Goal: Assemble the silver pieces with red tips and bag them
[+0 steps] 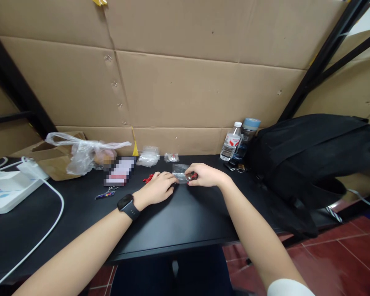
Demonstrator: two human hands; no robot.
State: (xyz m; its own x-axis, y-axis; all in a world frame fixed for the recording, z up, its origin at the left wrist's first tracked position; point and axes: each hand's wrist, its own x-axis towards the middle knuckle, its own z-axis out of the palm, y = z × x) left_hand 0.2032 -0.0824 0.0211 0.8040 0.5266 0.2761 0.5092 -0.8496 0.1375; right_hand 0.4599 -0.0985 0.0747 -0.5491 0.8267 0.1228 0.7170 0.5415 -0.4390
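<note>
My right hand [205,174] has its thumb and fingers closed around a small round glossy piece [191,176], dark with red patches. Its exact kind is too small to make out. Just left of it a small clear plastic bag [179,169] lies on the black table [179,222]. My left hand [157,188], with a black watch [128,205] on the wrist, lies palm down with fingers stretched out. Its fingertips reach the bag's lower left edge. Partly hidden behind that hand is a bunch of small red items [147,179].
Clear bags [148,157] and a small packet [172,157] lie at the back. Leftward are a phone [121,170], a keychain [105,194], a tied plastic bag [86,154] and a power strip [17,191]. Two bottles [231,144] and a black backpack [308,156] stand right.
</note>
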